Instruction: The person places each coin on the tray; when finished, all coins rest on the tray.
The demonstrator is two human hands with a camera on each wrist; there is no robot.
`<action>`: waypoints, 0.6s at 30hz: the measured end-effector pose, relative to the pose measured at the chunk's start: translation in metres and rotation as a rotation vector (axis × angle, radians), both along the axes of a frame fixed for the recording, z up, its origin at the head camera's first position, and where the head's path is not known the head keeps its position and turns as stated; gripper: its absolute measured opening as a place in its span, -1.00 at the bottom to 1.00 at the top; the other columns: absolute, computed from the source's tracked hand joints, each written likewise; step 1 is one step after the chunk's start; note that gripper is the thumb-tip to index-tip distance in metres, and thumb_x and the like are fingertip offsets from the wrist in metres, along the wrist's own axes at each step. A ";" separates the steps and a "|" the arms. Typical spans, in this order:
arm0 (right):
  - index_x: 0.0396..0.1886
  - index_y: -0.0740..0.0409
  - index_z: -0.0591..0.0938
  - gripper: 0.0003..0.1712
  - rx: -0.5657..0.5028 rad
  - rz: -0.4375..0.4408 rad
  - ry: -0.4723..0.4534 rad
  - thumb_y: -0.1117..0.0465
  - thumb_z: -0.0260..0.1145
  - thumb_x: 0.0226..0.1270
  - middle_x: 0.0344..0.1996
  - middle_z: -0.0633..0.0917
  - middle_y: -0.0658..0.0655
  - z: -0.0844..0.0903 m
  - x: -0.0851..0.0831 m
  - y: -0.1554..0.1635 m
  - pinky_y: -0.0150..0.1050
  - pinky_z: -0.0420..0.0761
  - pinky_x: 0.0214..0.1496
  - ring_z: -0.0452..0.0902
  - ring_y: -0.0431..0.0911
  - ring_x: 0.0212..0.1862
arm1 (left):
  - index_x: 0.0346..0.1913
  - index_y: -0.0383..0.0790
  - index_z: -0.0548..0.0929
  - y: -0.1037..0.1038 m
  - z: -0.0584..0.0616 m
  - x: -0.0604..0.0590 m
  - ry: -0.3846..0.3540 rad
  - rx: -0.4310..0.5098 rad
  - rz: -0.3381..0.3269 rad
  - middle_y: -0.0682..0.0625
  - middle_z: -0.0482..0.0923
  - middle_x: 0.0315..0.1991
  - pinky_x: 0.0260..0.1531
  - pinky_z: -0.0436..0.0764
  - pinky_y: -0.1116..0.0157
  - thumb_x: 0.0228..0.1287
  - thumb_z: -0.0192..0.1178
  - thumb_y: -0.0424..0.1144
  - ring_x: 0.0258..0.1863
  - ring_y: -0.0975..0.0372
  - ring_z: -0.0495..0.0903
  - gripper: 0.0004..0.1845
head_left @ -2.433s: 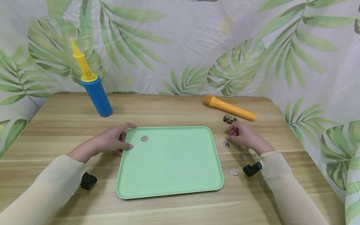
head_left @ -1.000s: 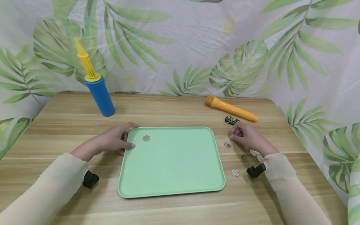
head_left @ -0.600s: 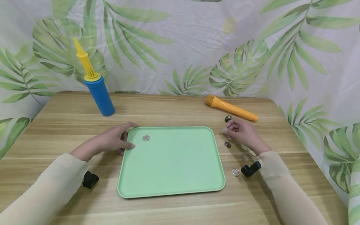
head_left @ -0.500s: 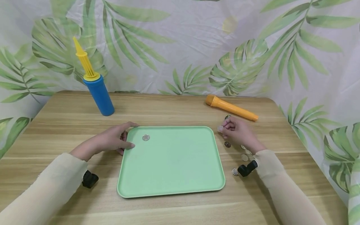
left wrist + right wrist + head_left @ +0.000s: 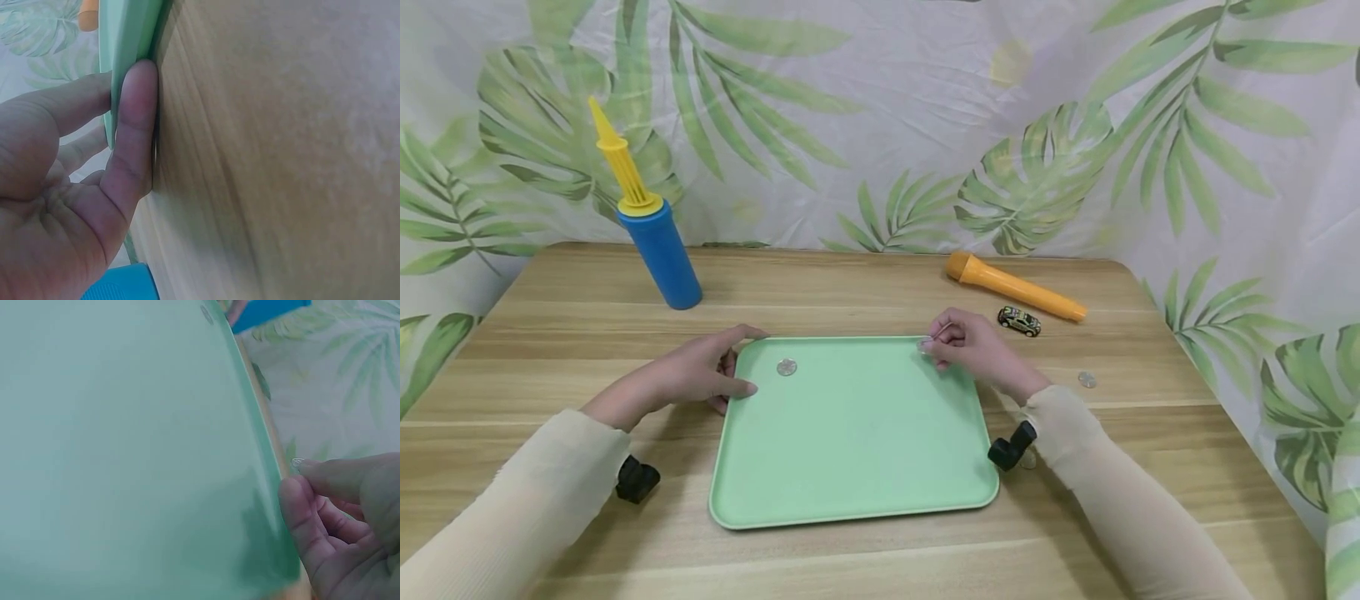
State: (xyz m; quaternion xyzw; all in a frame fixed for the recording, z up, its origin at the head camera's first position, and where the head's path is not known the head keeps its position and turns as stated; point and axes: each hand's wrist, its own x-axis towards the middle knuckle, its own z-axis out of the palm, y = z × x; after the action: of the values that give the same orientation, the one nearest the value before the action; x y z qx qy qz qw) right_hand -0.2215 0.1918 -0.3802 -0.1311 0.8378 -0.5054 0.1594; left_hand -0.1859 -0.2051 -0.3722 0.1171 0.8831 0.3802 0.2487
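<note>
A light green tray (image 5: 850,467) lies in the middle of the wooden table, with one silver coin (image 5: 786,367) on it near its far left corner. My left hand (image 5: 724,372) grips that corner's rim; in the left wrist view the thumb (image 5: 134,119) presses on the tray's edge (image 5: 128,31). My right hand (image 5: 937,343) hovers over the tray's far right corner and pinches a second coin (image 5: 924,343) between thumb and forefinger. The right wrist view shows this pinched coin (image 5: 297,463) above the tray's rim (image 5: 250,419).
A loose coin (image 5: 1087,379) lies on the table right of the tray, and another coin (image 5: 1028,458) peeks out by my right wrist. A small toy car (image 5: 1018,321) and an orange torch (image 5: 1015,287) lie at the back right. A blue and yellow pump (image 5: 651,242) stands at the back left.
My right hand lifted a coin from the group right of the tray and carried it left, over the tray's far right corner. My left hand has kept its hold on the tray.
</note>
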 end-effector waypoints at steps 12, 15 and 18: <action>-0.05 0.33 0.58 -0.82 -0.030 0.126 -0.052 0.40 0.37 0.45 -0.27 0.72 0.20 -0.006 -0.004 -0.058 -0.29 0.80 -0.20 0.67 -0.15 -0.37 | 0.61 -0.24 0.18 0.002 0.001 0.001 -0.002 0.007 -0.002 -0.11 0.44 -0.37 -0.43 0.78 0.28 0.36 0.39 -0.35 -0.49 0.16 0.60 -0.15; -0.06 0.30 0.59 -0.84 -0.011 0.151 -0.048 0.37 0.38 0.45 -0.29 0.71 0.15 -0.006 -0.006 -0.070 -0.29 0.80 -0.19 0.68 -0.15 -0.36 | 0.61 -0.25 0.17 0.001 0.000 0.000 -0.003 0.012 -0.004 -0.11 0.44 -0.36 -0.43 0.78 0.28 0.37 0.38 -0.36 -0.47 0.16 0.59 -0.15; -0.07 0.29 0.59 -0.85 0.004 0.185 -0.040 0.36 0.37 0.46 -0.32 0.69 0.12 -0.006 -0.007 -0.083 -0.29 0.80 -0.19 0.67 -0.15 -0.36 | 0.61 -0.26 0.17 0.000 0.000 0.001 -0.003 0.018 -0.004 -0.12 0.45 -0.35 -0.43 0.78 0.27 0.37 0.38 -0.36 -0.46 0.16 0.59 -0.15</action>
State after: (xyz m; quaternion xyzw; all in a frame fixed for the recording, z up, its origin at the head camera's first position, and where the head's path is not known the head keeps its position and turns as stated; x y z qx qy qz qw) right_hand -0.2281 0.1090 -0.3862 -0.1974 0.8198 -0.4893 0.2226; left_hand -0.1853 -0.2050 -0.3718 0.1205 0.8790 0.3878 0.2497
